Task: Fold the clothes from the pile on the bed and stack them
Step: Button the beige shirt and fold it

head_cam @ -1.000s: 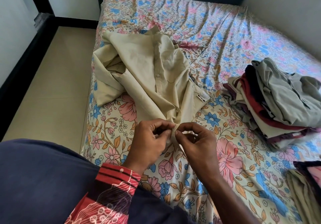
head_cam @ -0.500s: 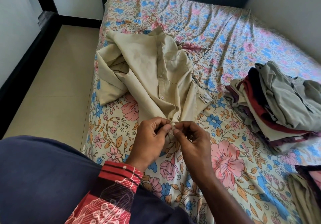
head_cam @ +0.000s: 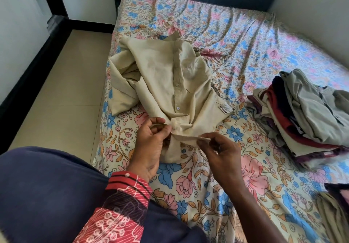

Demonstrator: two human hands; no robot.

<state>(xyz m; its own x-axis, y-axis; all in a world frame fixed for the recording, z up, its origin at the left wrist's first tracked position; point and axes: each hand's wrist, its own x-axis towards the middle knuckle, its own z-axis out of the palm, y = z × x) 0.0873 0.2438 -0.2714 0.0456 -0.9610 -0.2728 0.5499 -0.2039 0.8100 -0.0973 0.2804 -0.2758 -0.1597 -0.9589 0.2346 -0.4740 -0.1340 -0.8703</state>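
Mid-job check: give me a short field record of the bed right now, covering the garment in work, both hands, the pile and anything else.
garment in work: beige button-front cotton shirt, crumpled on the floral bedsheet, white label showing at its right edge
left hand: pinches the shirt's bunched lower hem
right hand: pinches the hem edge, pulled out to the right
pile: heap of grey, maroon and cream clothes, right of the shirt, apart from it
other: more cloth at the lower right frame edge, type unclear

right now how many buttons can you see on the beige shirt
3, all along the front placket of the beige shirt: one near the bottom, one mid-placket, one faint higher up. More may be hidden in the bunched hem both hands pinch.
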